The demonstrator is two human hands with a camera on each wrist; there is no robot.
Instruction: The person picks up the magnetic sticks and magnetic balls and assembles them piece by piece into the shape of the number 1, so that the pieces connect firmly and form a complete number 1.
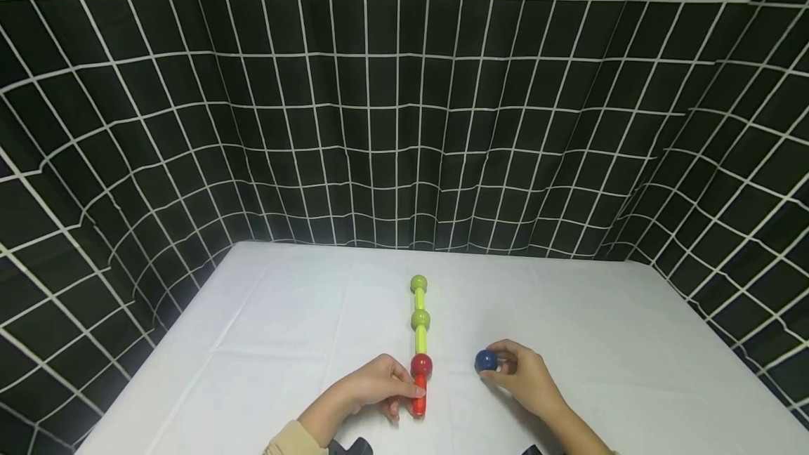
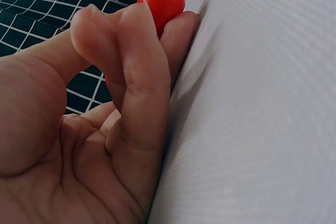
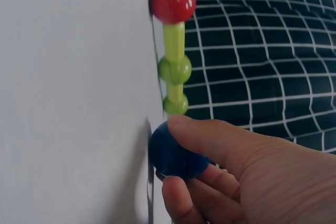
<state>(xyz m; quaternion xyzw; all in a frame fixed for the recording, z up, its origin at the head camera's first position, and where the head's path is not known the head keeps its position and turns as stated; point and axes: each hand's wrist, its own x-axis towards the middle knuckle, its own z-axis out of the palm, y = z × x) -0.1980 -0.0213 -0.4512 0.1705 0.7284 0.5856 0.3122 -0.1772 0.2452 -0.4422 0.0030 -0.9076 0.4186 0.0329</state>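
A straight chain of balls and rods lies on the white table, running away from the person. Two green balls (image 1: 420, 319) and yellow-green rods (image 1: 421, 340) form its far part, then comes a red ball (image 1: 421, 365). At the near end is a red rod (image 1: 420, 404), pinched by my left hand (image 1: 383, 386) between thumb and fingers. The rod's near end shows a round metal disc in the left wrist view. To the right of the chain, apart from it, my right hand (image 1: 523, 375) grips a blue ball (image 1: 486, 360) with thumb and fingertips, close over the table.
The white cloth-covered table (image 1: 284, 321) spreads around the chain on both sides. A black curtain (image 1: 404, 125) with a white grid stands behind it and along the left and right.
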